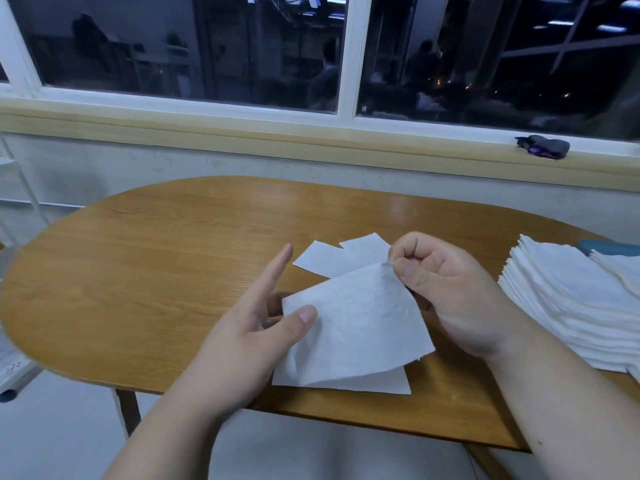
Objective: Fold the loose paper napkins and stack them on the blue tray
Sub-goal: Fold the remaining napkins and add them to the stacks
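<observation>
- One white crinkled paper napkin (356, 320), in work nearest me, over the near edge of the oval wooden table (138, 254): upper flap raised, a lower layer flat on the wood; whether that is the same sheet I cannot tell.
- Left hand (249, 327): thumb pinching the flap's left edge against the fingers beneath, forefinger straight and free.
- Right hand (446, 289): thumb and forefinger nipping the top corner, other fingers curled.
- Step, as I judge it: folding, crease not yet set. Next move calls for laying the held corner onto its opposite, edges matched, then pressing flat. Thin tissue, so a light pull or it may tear.
- Loose white paper napkins (332, 258), two as far as shows, flat and overlapping, just beyond my hands.
- Stack of folded white napkins (568, 299), tall, slightly fanned, at my right.
- Blue tray (609, 247): only a corner shows behind the stack.
- Dark grey bundle (543, 147) on the sill; white-framed window (348, 57) behind, dark outside.
</observation>
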Demonstrator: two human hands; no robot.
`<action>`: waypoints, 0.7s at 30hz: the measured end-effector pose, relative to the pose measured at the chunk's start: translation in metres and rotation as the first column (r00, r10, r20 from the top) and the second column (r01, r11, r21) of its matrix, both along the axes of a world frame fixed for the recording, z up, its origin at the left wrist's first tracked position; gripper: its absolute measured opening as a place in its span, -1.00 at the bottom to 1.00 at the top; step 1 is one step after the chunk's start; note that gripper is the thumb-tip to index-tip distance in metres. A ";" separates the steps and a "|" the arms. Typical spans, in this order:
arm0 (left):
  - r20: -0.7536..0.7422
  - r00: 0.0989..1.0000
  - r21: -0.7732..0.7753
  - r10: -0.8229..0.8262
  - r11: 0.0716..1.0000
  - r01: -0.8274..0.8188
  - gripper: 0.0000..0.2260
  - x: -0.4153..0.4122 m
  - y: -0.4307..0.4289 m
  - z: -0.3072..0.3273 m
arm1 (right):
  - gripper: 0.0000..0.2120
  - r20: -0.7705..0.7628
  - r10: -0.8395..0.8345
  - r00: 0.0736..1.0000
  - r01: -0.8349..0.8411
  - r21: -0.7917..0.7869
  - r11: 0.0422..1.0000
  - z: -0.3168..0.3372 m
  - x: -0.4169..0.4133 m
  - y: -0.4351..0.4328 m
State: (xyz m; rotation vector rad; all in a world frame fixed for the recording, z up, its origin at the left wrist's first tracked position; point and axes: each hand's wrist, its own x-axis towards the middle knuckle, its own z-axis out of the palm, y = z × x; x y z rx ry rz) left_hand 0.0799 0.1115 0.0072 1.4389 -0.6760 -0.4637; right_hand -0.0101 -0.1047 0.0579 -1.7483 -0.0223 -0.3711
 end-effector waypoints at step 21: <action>0.542 0.840 0.529 -0.011 0.781 -0.331 -0.85 0.006 -0.009 -0.009 | -0.86 -0.117 -0.378 0.919 0.196 -0.695 0.692 -0.060 -0.020 0.009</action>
